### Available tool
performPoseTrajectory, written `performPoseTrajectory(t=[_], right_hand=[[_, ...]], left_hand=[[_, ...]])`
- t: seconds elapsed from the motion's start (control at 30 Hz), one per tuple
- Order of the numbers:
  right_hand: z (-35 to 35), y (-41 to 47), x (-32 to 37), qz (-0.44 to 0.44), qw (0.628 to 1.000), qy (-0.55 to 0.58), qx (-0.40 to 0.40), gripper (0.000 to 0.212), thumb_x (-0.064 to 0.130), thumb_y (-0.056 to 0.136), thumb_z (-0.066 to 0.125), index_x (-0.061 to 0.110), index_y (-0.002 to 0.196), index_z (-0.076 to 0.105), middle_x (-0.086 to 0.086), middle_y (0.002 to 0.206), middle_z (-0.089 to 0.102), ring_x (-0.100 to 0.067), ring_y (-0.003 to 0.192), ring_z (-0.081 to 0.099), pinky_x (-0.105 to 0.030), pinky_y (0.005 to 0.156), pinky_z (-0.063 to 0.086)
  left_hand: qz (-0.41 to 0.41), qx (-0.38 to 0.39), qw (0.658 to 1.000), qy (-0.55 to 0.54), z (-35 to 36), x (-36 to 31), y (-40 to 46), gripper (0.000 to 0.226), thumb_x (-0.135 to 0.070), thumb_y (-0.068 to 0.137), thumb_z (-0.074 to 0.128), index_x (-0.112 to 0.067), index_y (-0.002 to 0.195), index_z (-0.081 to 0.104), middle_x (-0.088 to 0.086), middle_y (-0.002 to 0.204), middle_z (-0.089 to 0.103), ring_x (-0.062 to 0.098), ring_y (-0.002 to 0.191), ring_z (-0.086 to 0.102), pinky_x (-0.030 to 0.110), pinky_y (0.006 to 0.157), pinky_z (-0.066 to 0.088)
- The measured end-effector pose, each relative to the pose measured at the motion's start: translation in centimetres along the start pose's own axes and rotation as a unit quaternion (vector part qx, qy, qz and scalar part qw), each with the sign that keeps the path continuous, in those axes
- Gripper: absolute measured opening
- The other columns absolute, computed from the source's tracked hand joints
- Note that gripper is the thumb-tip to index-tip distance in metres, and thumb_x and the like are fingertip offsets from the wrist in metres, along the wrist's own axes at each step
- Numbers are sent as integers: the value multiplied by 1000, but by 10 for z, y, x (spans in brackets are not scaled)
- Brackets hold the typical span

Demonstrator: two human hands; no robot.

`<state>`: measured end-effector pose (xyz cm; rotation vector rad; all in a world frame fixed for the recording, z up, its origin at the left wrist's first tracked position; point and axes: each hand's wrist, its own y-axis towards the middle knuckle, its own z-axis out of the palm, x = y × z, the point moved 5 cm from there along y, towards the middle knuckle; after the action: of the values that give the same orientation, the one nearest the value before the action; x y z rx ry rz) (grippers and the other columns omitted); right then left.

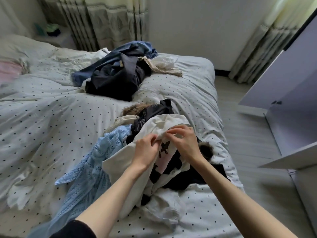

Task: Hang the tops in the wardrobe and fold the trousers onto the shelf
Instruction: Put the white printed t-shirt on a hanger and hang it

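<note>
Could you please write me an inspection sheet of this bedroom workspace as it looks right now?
Surface: bed with rumpled dotted duvet.
Job's things: cream top on the near pile, light blue knit top beside it; dark clothes pile further back.
Clutter: fur-trimmed garment under the near pile.
Hands: left hand and right hand both pinch the cream top's edge.
Cables: nothing seen.
Surroundings: open wardrobe door on the right, curtains behind, bare floor.
</note>
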<state>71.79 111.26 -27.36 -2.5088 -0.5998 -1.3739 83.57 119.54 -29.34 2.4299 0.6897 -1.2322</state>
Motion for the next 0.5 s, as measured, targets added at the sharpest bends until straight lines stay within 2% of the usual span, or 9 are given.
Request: performPoseTrajectory(t=[0.03,0.1,0.17,0.2,0.27,0.33,0.4,0.5], right_hand=[[-1,2,-2,-7,1000,-18,-11,9,28,84,67,26,89,74,8,106,62,-13,114,44,-43,102,32],[-1,10,-8,-16,996,-89,-18,25,27,87,62,25,111,67,3,123,55,-16,123,39,-44,104,30],[4,23,-16,-10,982,-188,22,49,29,89,58,27,136,46,-1,141,41,-21,134,29,-47,106,25],[8,30,-20,-8,970,-236,51,57,31,89,57,29,142,36,-1,147,34,-22,138,24,-49,108,22],[18,43,-28,-8,944,-312,104,64,33,89,56,33,145,26,-1,154,24,-21,142,15,-54,112,15],[26,50,-34,-12,922,-365,131,62,31,90,54,34,145,25,-1,155,21,-21,144,10,-59,112,10],[34,57,-35,-33,910,-392,131,53,24,92,51,30,141,34,-3,152,25,-22,143,11,-62,111,8],[41,65,-32,-74,881,-445,139,32,19,94,46,25,125,53,-6,150,30,-23,142,14,-65,109,7]], left_hand=[[4,9,1000,-2,-8,0,2,20,-8,85,63,-13,66,59,-11,54,46,3,50,42,12,52,30],[-1,28,1000,-9,-26,2,6,19,-7,88,59,-10,69,58,-11,56,47,1,51,42,11,51,31],[-6,50,999,-13,-43,5,11,14,-6,91,53,-5,78,58,-5,64,50,7,59,43,14,54,33],[-7,62,998,-14,-51,6,13,13,-5,92,51,-4,81,58,-2,68,52,12,64,46,19,59,36],[-10,69,998,-9,-68,8,14,13,-7,94,49,-3,86,58,3,76,57,16,72,49,26,65,39],[-11,59,998,-4,-84,9,13,16,-9,94,49,-12,80,57,-3,73,56,6,68,50,20,61,39],[-10,42,999,2,-99,12,10,26,-8,94,49,-23,73,50,-13,68,50,-4,61,47,11,56,36],[-30,33,999,26,-116,20,8,24,-13,96,47,-24,74,47,-15,69,48,0,63,45,9,55,35]])
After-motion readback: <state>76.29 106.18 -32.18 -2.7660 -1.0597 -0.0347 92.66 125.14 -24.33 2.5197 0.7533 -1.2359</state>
